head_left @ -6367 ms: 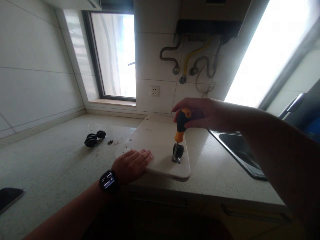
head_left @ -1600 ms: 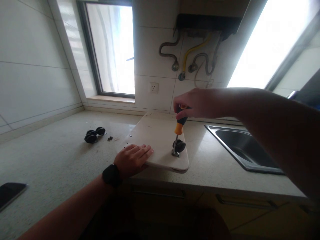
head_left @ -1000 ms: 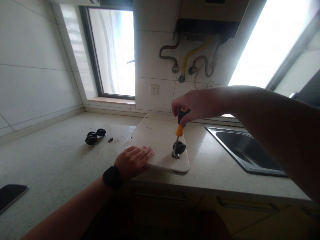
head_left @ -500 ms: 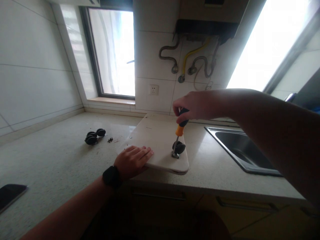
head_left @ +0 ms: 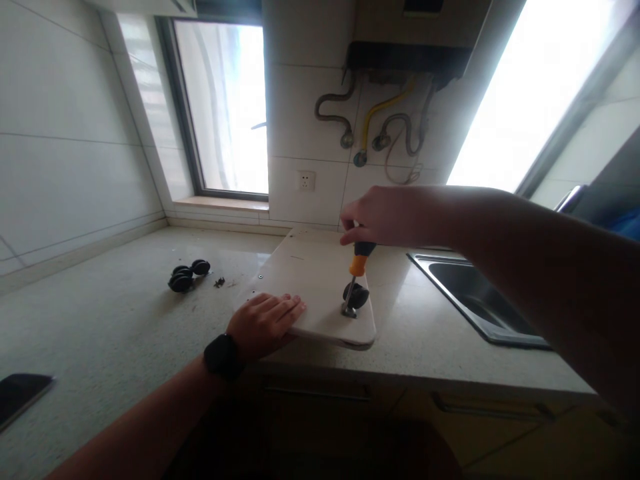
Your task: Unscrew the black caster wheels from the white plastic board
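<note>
A white board (head_left: 310, 280) with rounded corners lies on the countertop, its near end reaching toward the counter's front edge. My left hand (head_left: 265, 323) rests flat on the board's near left edge, fingers stretched out. My right hand (head_left: 367, 217) grips a screwdriver (head_left: 357, 265) with an orange and dark handle from above. The screwdriver stands nearly upright, slightly tilted, its tip at the metal plate of a black caster wheel (head_left: 357, 296) on the board's near right corner. The screw under the tip is too small to make out.
Several loose black casters (head_left: 183, 279) lie on the counter left of the board, beside a small pile of screws (head_left: 219, 283). A steel sink (head_left: 475, 300) is set in at the right. A dark phone-like object (head_left: 23, 395) lies at the far left.
My right hand has shifted its grip slightly around the screwdriver handle, whose tip stays at the caster plate. My left hand keeps its place on the board. The view has moved a little.
</note>
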Tool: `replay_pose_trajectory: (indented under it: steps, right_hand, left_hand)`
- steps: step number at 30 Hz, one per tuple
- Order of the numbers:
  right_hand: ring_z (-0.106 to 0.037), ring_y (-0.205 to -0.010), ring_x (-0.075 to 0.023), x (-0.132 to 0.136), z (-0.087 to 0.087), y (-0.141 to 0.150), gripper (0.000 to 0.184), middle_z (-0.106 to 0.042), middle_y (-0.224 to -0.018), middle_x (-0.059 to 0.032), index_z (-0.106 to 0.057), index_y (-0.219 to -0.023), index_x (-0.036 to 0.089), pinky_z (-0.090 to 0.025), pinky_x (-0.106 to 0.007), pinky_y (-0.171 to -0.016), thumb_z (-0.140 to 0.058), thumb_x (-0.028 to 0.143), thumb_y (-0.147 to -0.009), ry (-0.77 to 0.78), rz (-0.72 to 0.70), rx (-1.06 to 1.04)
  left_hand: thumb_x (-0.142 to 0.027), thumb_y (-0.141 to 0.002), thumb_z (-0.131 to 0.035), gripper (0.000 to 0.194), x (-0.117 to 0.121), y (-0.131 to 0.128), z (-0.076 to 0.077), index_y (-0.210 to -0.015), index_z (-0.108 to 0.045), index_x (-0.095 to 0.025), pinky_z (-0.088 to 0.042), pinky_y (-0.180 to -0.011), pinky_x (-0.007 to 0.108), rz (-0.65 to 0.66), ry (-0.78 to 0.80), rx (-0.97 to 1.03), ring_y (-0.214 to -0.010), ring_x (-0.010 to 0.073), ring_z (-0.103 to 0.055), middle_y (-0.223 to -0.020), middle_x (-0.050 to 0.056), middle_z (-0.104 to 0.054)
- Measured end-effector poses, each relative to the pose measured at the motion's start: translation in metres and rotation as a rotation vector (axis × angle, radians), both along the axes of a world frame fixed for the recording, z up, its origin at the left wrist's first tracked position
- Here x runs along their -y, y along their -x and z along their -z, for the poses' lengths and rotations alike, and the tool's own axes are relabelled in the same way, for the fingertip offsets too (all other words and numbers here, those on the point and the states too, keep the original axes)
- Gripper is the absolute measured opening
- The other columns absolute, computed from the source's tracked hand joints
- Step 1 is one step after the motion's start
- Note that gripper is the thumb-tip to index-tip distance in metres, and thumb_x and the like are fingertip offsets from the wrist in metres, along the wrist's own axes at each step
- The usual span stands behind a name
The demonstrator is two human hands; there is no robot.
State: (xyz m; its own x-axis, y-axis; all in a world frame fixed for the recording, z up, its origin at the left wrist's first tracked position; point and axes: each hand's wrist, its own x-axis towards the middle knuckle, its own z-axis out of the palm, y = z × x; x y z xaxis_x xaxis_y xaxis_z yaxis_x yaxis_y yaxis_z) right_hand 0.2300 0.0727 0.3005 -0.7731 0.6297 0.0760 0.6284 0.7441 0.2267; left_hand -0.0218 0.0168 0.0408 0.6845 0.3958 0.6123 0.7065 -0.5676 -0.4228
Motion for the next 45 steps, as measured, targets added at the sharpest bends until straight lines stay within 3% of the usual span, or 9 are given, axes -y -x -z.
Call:
replay_pose_trajectory:
  steps: [7, 13, 22, 24, 27, 33, 37, 40, 45]
  right_hand:
    - [-0.066, -0.101, -0.0260, 0.012, -0.013, -0.010, 0.043, -0.072, -0.115, -0.0076, -0.065, -0.118, 0.025, -0.046, -0.035, -0.081, -0.072, 0.044, -0.079, 0.155, -0.062, 0.006]
    - [-0.061, -0.068, -0.0215, -0.002, 0.008, -0.014, 0.051, -0.070, -0.080, -0.0078, -0.064, -0.093, 0.021, -0.038, -0.034, -0.062, -0.041, 0.067, -0.096, 0.027, 0.163, -0.084]
    - [-0.068, -0.096, -0.0230, 0.013, -0.017, -0.018, 0.047, -0.074, -0.112, -0.0082, -0.062, -0.125, 0.021, -0.047, -0.033, -0.081, -0.071, 0.036, -0.081, 0.286, 0.031, -0.076]
    - [-0.068, -0.100, -0.0238, 0.011, -0.015, -0.017, 0.042, -0.074, -0.115, -0.0089, -0.064, -0.123, 0.020, -0.047, -0.034, -0.084, -0.067, 0.037, -0.084, 0.278, 0.029, -0.053]
    - [-0.068, -0.087, -0.0238, 0.004, -0.003, -0.013, 0.044, -0.075, -0.101, -0.0097, -0.067, -0.113, 0.020, -0.044, -0.034, -0.073, -0.054, 0.058, -0.095, 0.139, 0.140, -0.059]
    - [-0.057, -0.064, -0.0195, -0.004, 0.004, -0.014, 0.044, -0.066, -0.075, -0.0052, -0.064, -0.092, 0.021, -0.033, -0.033, -0.060, -0.048, 0.062, -0.099, -0.033, 0.179, 0.034]
    - [-0.061, -0.082, -0.0174, 0.003, -0.011, -0.021, 0.029, -0.070, -0.104, -0.0047, -0.061, -0.111, 0.023, -0.043, -0.030, -0.072, -0.070, 0.032, -0.084, 0.221, 0.052, -0.073]
    - [-0.063, -0.089, -0.0193, 0.007, -0.013, -0.020, 0.040, -0.069, -0.117, -0.0074, -0.060, -0.120, 0.024, -0.046, -0.031, -0.075, -0.070, 0.039, -0.084, 0.342, 0.089, -0.074]
    - [-0.059, -0.067, -0.0205, 0.005, -0.003, -0.009, 0.052, -0.067, -0.076, -0.0054, -0.064, -0.106, 0.020, -0.038, -0.033, -0.063, -0.044, 0.067, -0.098, 0.090, 0.306, -0.025]
  left_hand:
    - [-0.041, -0.106, -0.050, 0.041, 0.001, -0.001, 0.000, -0.131, -0.065, -0.013, -0.058, -0.082, 0.044, -0.008, 0.011, 0.010, -0.104, 0.0278, -0.074, -0.125, 0.013, -0.077]
    - [-0.042, -0.104, -0.053, 0.042, 0.000, -0.002, -0.001, -0.133, -0.063, -0.013, -0.055, -0.082, 0.045, 0.000, 0.042, 0.063, -0.106, 0.0293, -0.073, -0.126, 0.013, -0.076]
    - [-0.029, -0.095, -0.067, 0.023, 0.038, -0.016, 0.020, -0.118, -0.069, -0.023, -0.047, -0.087, 0.043, -0.022, 0.045, 0.445, -0.100, 0.0269, -0.065, -0.110, 0.010, -0.076]
    - [-0.026, -0.096, -0.062, 0.010, 0.049, -0.019, 0.028, -0.099, -0.071, -0.022, -0.046, -0.076, 0.039, 0.067, 0.167, 0.562, -0.081, 0.0228, -0.063, -0.087, 0.007, -0.073]
    - [-0.031, -0.104, -0.044, 0.039, 0.057, -0.024, 0.037, -0.074, -0.068, -0.020, -0.040, -0.061, 0.033, 0.148, 0.644, 0.692, -0.060, 0.0173, -0.056, -0.064, 0.004, -0.065]
    - [-0.081, -0.093, -0.039, 0.077, 0.040, -0.024, 0.054, -0.087, -0.076, -0.014, -0.040, -0.055, 0.030, 0.063, 1.508, 1.295, -0.056, 0.0182, -0.055, -0.060, 0.004, -0.062]
    - [-0.090, -0.083, -0.045, 0.082, 0.030, -0.018, 0.055, -0.090, -0.073, -0.013, -0.039, -0.054, 0.031, 0.054, 1.519, 1.509, -0.053, 0.0176, -0.051, -0.058, 0.002, -0.060]
    - [-0.094, -0.078, -0.047, 0.079, 0.029, -0.015, 0.049, -0.082, -0.067, -0.017, -0.043, -0.058, 0.034, -0.078, 1.472, 1.577, -0.058, 0.0204, -0.055, -0.064, 0.004, -0.064]
    - [-0.099, -0.073, -0.040, 0.081, 0.031, -0.015, 0.038, -0.072, -0.059, -0.020, -0.043, -0.059, 0.035, -0.150, 1.452, 1.515, -0.056, 0.0200, -0.053, -0.060, 0.003, -0.061]
